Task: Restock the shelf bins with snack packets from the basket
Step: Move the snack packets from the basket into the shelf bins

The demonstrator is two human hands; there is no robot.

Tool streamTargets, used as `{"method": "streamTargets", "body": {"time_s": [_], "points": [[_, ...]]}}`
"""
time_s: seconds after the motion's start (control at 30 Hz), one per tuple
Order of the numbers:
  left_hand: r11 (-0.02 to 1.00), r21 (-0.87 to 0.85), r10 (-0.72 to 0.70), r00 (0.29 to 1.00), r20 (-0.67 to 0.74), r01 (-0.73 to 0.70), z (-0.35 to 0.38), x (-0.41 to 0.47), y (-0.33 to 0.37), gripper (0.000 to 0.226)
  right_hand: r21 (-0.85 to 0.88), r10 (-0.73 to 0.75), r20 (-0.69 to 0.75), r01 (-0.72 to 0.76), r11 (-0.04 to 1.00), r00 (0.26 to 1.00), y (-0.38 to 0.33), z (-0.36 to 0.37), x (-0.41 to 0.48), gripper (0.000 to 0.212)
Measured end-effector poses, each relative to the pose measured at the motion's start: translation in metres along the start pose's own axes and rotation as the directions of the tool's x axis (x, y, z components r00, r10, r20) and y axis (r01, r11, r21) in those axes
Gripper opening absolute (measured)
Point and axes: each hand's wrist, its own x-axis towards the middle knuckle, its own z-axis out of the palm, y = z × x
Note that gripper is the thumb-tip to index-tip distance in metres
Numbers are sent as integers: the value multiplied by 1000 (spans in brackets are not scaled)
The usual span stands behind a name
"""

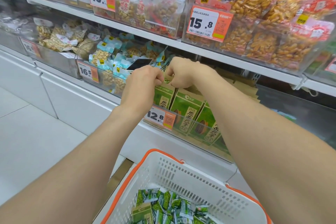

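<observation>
Both hands meet above a clear plastic shelf bin (192,133). The left hand (145,78) and right hand (181,72) each pinch the top edge of an upright green-and-brown paper snack packet (162,94) at the bin's left end. It looks light, and its paper crisp but crushable, so the top fold seems the safest hold. Small green wrapped packets (163,203) lie in a white, orange-rimmed plastic basket (163,167) below, well apart from the hands.

Tall green-and-kraft seed packets (187,112) standing upright in a clear shelf bin (183,137), leftmost pinched at its top, white orange-rimmed basket (181,174) below holding small green packets (171,205)
</observation>
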Motion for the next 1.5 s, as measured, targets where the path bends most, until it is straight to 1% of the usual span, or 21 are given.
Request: {"method": "streamTargets", "body": {"time_s": [0.1,0.17,0.23,0.27,0.33,0.37,0.4,0.43,0.5,0.57,0.6,0.67,0.73,0.83,0.9,0.97,1.03,1.13,1.23,1.37,1.5], "points": [[1000,2,4,1000,7,-4,2,1,2,25,-22,-7,23,7,1000,1000,-2,-1,2,33],[999,39,26,1000,13,-26,1,0,2,19,-23,-32,79,34,999,996,-2,-5,2,30],[997,33,66,997,44,-67,0,1,0,12,-3,-71,137,73,997,988,1,-13,-1,29],[997,10,82,993,80,-83,2,1,-1,19,40,-87,137,83,996,987,5,-17,-3,33],[994,-34,107,977,184,-102,4,-1,-1,48,245,-51,24,44,969,998,16,-14,0,44],[994,-27,107,971,215,-103,5,-1,-1,59,333,-26,-39,38,942,999,21,-10,1,46],[995,5,99,969,227,-103,5,0,0,62,377,-21,-82,50,925,996,25,-5,3,47],[994,51,86,969,232,-100,4,2,2,60,350,-17,-116,56,935,993,28,-1,6,47],[986,133,67,969,236,-101,1,4,5,51,323,-14,-108,48,945,994,30,-1,11,39],[981,156,78,970,231,-116,-2,6,7,41,319,10,-46,5,948,999,30,-11,10,16],[981,149,85,967,238,-123,-3,6,7,37,303,10,-20,-4,953,1000,31,-14,11,9],[985,129,76,960,268,-114,-6,7,7,33,208,-22,11,19,978,1000,30,-14,11,11],[989,111,67,958,279,-102,-10,8,7,34,151,-33,-13,35,988,999,27,-10,12,15],[988,99,81,951,300,-115,-15,10,8,37,131,-56,-47,62,989,997,24,-7,14,21],[984,104,104,939,327,-146,-15,11,6,41,138,-65,-66,73,988,996,26,-4,17,17],[969,147,130,916,379,-199,-15,12,2,48,126,-68,-70,76,989,995,27,-2,19,12],[951,202,124,887,444,-234,-15,13,-1,61,94,-74,-58,79,992,996,26,-1,20,15],[943,250,81,880,467,-220,-15,16,3,72,55,-104,-56,108,993,993,21,0,18,21],[924,314,52,886,460,-217,-14,17,10,70,48,-125,-100,130,990,987,19,4,17,17],[885,395,49,893,447,-246,-11,14,11,63,103,-91,-186,111,988,978,25,14,18,7],[866,419,50,880,472,-274,-8,14,10,63,118,-68,-205,93,989,976,27,16,21,9]]}}
